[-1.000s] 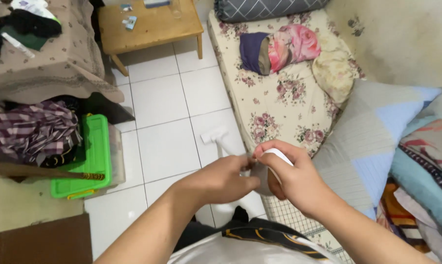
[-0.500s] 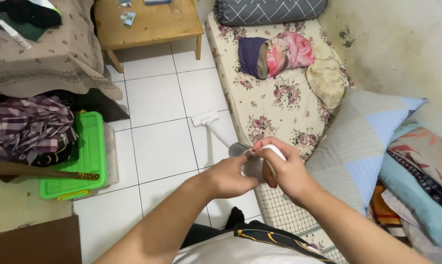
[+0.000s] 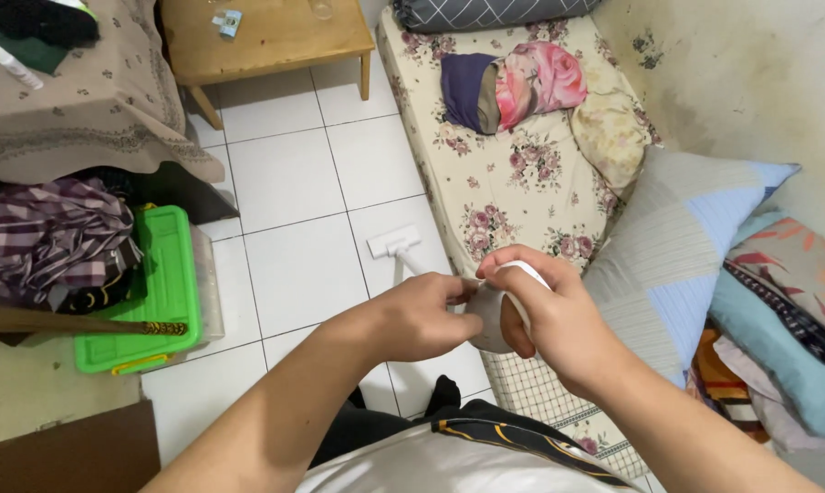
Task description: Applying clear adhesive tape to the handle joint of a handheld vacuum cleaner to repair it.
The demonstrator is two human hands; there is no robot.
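Both hands have drifted slightly toward the mattress (image 3: pixel 513 183) since a moment ago, and the vacuum head (image 3: pixel 393 244) now sits closer to its edge. Left of the mattress, a green bin lid (image 3: pixel 157 292) lies on the tiled floor (image 3: pixel 285 173). The left hand (image 3: pixel 422 315) pinches the grey body of the handheld vacuum (image 3: pixel 487 319), just beside the mattress edge. The right hand (image 3: pixel 549 315) closes around its white handle. Right of the mattress, a grey-and-blue pillow (image 3: pixel 677 256) leans.
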